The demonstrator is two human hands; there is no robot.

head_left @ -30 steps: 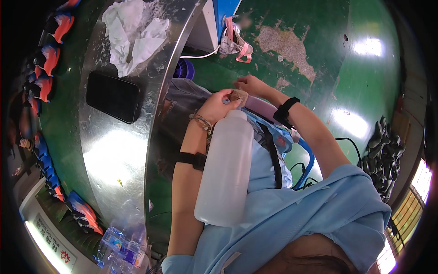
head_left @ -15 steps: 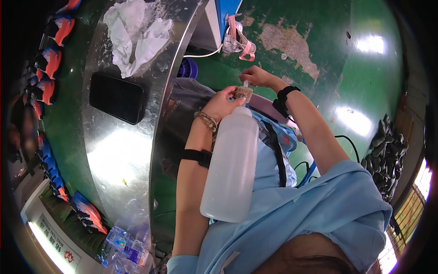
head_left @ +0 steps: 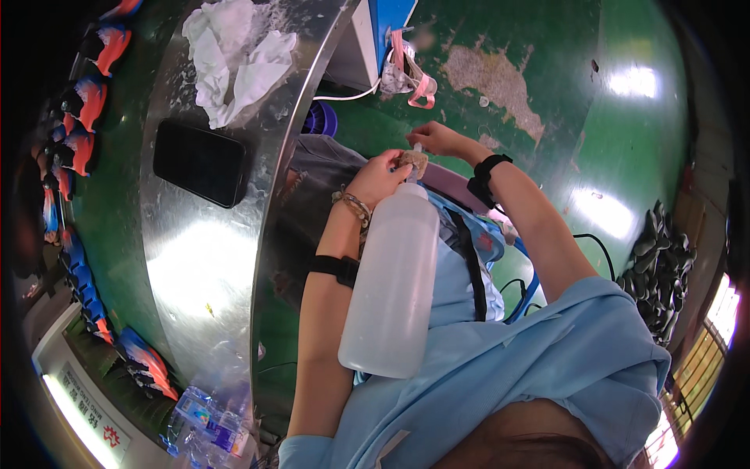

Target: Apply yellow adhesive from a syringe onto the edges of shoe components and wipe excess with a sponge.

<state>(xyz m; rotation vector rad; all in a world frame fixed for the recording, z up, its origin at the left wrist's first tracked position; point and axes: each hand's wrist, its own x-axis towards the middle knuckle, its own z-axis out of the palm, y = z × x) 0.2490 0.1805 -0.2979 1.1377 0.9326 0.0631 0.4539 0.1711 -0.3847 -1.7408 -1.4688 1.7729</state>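
Observation:
A large translucent white squeeze bottle (head_left: 391, 285) lies slanted between my forearms, its capped end pointing away from me. Beyond the cap is a tan, crusty lump (head_left: 415, 162) around the nozzle, with a pale stretch of nozzle showing below it. The fingers of my left hand (head_left: 376, 178) are closed on this lump. My right hand (head_left: 437, 139) is closed in a pinch at the small white nozzle tip (head_left: 417, 147) that sticks out past the lump. Its fingertips partly hide the tip.
To the left stands a metal table (head_left: 195, 313) bearing a black phone (head_left: 199, 162), crumpled white cloth or paper (head_left: 226, 62) and clear plastic bottles (head_left: 207, 426). Blue-and-orange parts (head_left: 82, 270) line the far left. Dark parts (head_left: 656, 266) are heaped at the right. A purple round object (head_left: 322, 119) sits under the table edge.
My left fingers and the tan lump have shifted slightly, and more of the nozzle now shows between lump and cap. My right hand has moved slightly down and left, staying at the tip.

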